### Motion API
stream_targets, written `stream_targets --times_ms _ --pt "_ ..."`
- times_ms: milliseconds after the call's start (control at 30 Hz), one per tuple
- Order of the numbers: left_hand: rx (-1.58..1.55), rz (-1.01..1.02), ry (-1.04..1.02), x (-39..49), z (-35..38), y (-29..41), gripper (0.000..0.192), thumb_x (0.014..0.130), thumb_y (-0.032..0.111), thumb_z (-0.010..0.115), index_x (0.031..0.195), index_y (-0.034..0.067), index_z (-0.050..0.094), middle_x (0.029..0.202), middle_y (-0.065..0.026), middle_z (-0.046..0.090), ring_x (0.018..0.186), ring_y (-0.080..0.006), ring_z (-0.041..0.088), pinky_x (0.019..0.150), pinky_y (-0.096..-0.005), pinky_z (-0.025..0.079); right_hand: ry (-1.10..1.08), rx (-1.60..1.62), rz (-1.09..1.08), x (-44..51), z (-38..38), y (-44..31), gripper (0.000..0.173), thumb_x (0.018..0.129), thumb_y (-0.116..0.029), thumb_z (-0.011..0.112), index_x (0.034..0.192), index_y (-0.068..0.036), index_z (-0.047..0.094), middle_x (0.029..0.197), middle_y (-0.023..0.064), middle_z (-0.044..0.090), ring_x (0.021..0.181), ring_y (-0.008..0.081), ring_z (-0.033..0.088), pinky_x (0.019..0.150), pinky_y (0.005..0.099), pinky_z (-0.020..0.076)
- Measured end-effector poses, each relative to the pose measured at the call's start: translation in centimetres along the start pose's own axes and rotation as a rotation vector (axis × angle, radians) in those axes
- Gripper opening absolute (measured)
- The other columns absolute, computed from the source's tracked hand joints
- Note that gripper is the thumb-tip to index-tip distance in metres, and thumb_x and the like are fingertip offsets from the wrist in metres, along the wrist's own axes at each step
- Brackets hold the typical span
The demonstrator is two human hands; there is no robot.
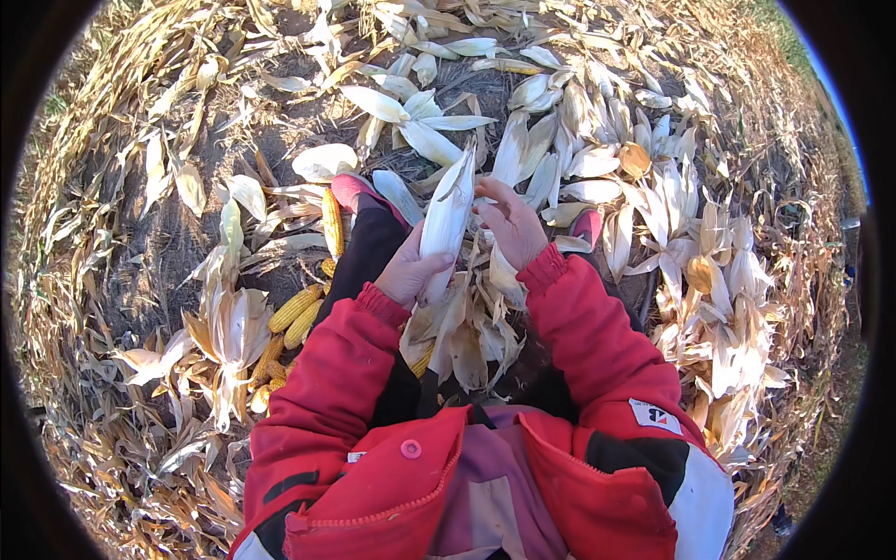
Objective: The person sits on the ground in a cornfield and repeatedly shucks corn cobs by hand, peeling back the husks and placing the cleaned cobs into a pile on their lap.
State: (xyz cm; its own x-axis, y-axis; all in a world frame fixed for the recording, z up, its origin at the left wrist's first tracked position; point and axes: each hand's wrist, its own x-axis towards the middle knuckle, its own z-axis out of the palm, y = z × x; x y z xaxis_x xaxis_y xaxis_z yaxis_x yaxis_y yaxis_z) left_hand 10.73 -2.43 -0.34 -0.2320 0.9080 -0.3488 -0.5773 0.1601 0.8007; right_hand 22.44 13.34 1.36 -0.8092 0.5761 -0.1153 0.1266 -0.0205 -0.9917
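Observation:
An ear of corn in its pale husk [448, 210] stands tilted upward before me, its tip pointing away. My left hand [413, 269] grips its lower part, with the thumb across the husk. Just right of the ear, near its upper half, my right hand [509, 220] has its fingers apart and slightly curled, and no object shows in it. Loose dry husks [469, 336] lie between my legs, below both hands. Husked yellow corn ears [294, 308] are piled to the left of my left leg, and one more ear [332, 222] lies near my left shoe.
My pink shoes [353, 189] rest on the ground at either side. Peeled husks [672, 203] lie heaped along the right, and more husks [231, 329] lie beside the corn pile. Dry stalks and leaves [98, 182] cover the ground around, with bare soil [133, 266] at the left.

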Motion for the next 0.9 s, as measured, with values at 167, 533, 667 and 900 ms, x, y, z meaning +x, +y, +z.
stream_targets --times_ms 167,533,667,900 --pt "0.225 0.167 -0.086 1.1 1.5 -2.1 0.076 0.076 -0.002 0.063 0.141 0.008 0.025 0.124 -0.0062 0.049 0.104 -0.0142 0.052 0.09 -0.0285 0.043 -0.089 0.19 0.201 0.8 -3.7 0.4 0.032 0.093 -0.024 0.049 0.112 0.0 0.056 0.086 0.0018 0.061 0.068 0.0066 0.056 0.059 0.0222 0.0468" --pt "0.812 0.447 0.171 2.8 3.8 -1.3 0.069 0.075 0.003 0.067 0.135 0.005 0.034 0.115 -0.0084 0.054 0.104 -0.0166 0.053 0.091 -0.0287 0.042 0.163 0.5 0.259 2.2 -3.0 2.1 0.02 0.089 -0.016 0.048 0.09 0.0 0.059 0.078 0.0059 0.063 0.063 0.0139 0.06 0.061 0.0284 0.0519" --pt "0.402 0.395 0.272 4.2 2.8 -1.7 0.055 0.083 0.008 0.061 0.132 0.005 0.037 0.112 -0.0082 0.055 0.101 -0.0164 0.053 0.09 -0.0283 0.042 0.176 0.913 0.289 2.6 -1.4 1.4 0.018 0.093 -0.016 0.043 0.098 -0.002 0.054 0.091 0.0093 0.063 0.077 0.0178 0.063 0.07 0.032 0.0535" --pt "-0.017 0.309 0.309 5.1 1.3 -2.5 0.04 0.094 0.034 0.048 0.122 0.006 0.046 0.104 -0.0052 0.059 0.095 -0.0164 0.056 0.087 -0.036 0.043 0.048 0.948 0.24 2.2 1.4 0.2 0.02 0.096 -0.014 0.042 0.109 -0.002 0.05 0.108 0.0127 0.06 0.099 0.0215 0.06 0.09 0.0363 0.0473"
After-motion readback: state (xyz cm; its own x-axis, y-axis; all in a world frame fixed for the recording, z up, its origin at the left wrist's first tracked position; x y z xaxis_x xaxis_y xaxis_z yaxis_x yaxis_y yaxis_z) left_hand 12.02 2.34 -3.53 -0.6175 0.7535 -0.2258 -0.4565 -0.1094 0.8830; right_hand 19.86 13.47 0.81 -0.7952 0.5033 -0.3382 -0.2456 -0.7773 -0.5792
